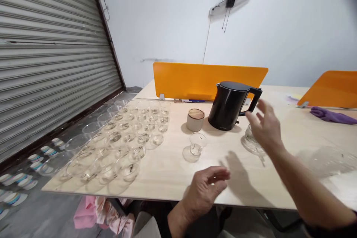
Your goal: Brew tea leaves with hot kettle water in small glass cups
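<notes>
Head view: R hand [264, 128] open, empty, just beside kettle [227, 106] handle [254, 101], contact unclear; L hand [202, 187] half-curled, empty, nr table [164, 182] edge. Kettle stands R of lidded jar [195, 122]; steady hold prob. needs 4 fingers fully round handle.

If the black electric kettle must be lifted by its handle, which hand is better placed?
Probably the right hand: it is raised and open beside the handle of the black electric kettle. The left hand is lower, near the front edge of the table, farther from the handle.
</notes>
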Available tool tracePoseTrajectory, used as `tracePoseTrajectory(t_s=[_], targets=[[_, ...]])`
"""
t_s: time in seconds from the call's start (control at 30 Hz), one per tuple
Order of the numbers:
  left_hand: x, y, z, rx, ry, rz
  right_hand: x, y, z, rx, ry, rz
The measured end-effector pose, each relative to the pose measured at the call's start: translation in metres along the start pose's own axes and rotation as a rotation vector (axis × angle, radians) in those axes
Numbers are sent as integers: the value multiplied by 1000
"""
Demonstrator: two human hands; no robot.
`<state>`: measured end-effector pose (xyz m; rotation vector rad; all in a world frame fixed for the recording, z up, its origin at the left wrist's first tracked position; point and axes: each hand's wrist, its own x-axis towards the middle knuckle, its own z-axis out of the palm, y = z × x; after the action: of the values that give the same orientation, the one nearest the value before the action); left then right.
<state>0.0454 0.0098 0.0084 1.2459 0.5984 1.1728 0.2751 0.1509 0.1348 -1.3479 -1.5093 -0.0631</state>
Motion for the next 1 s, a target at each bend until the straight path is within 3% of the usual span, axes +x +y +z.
tracePoseTrajectory(t_s=[0.13,0.2,0.3,0.43,0.57,0.77,1.0], targets=[[-7,22,-41,358,418,78,-107,4,18,-30,-334,36],[-4,26,-61,686,514,138,-138,12,32,-127,-457,26],[3,22,-75,1225,418,-29,-157,20,52,-213,-565,-29],[11,12,-72,1558,275,-289,-160,18,63,-362,-680,-117],[13,10,-70,1615,224,-344,-161,10,64,-484,-773,-193],[12,10,-74,1646,198,-329,-157,-1,67,-483,-835,-183],[9,8,-74,1677,181,-326,-156,-4,65,-479,-842,-188]])
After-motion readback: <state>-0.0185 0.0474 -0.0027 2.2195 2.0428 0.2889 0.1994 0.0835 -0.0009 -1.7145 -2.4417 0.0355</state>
